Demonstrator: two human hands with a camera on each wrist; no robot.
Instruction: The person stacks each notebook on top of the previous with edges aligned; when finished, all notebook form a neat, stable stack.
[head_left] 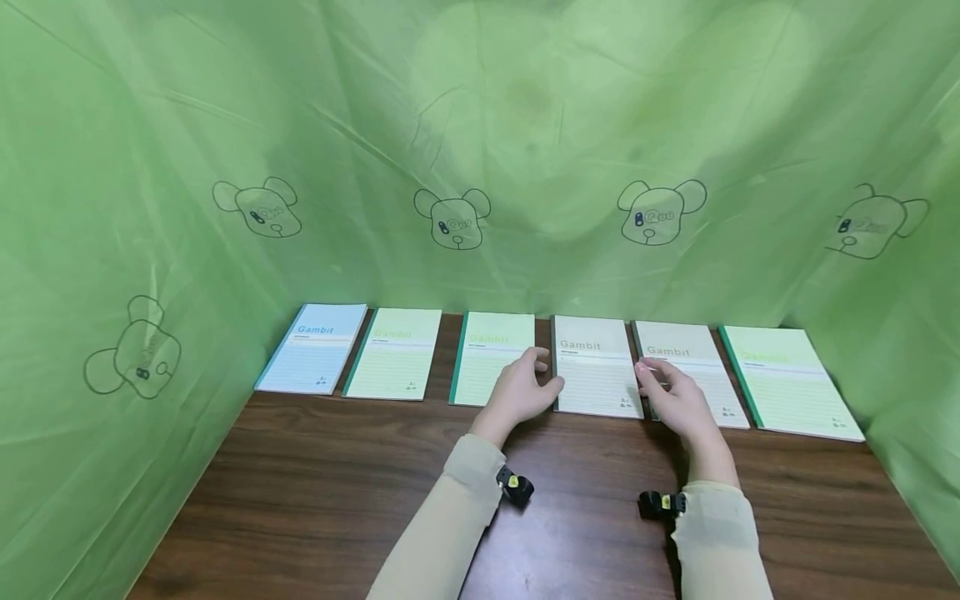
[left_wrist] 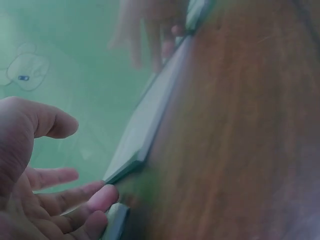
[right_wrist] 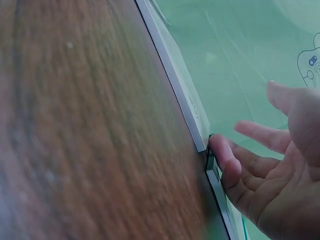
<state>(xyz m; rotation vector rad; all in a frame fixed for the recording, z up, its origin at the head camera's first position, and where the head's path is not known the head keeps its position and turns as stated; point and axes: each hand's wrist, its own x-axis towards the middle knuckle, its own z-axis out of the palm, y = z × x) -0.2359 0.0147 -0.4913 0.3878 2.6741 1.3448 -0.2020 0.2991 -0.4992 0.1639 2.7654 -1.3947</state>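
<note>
A grey-white Gambit notebook (head_left: 594, 379) lies flat between my two hands. My left hand (head_left: 521, 389) is at its left edge, over the right part of a pale green notebook (head_left: 480, 358), with fingers loosely bent and thumb apart. In the left wrist view, fingertips (left_wrist: 104, 197) sit right by the corner of the notebook. On the other side, my right hand (head_left: 678, 398) covers part of a second grey notebook (head_left: 697, 358), its fingertips near the first one's right edge. The right wrist view shows a fingertip (right_wrist: 220, 145) beside that notebook's corner. Neither hand grips anything.
Further left in the row lie a blue notebook (head_left: 311, 350) and a green one (head_left: 393, 354); another green notebook (head_left: 791, 379) lies at the right end. Behind them hangs a green curtain (head_left: 525, 275) with bear drawings. The dark wooden table (head_left: 315, 500) extends toward me.
</note>
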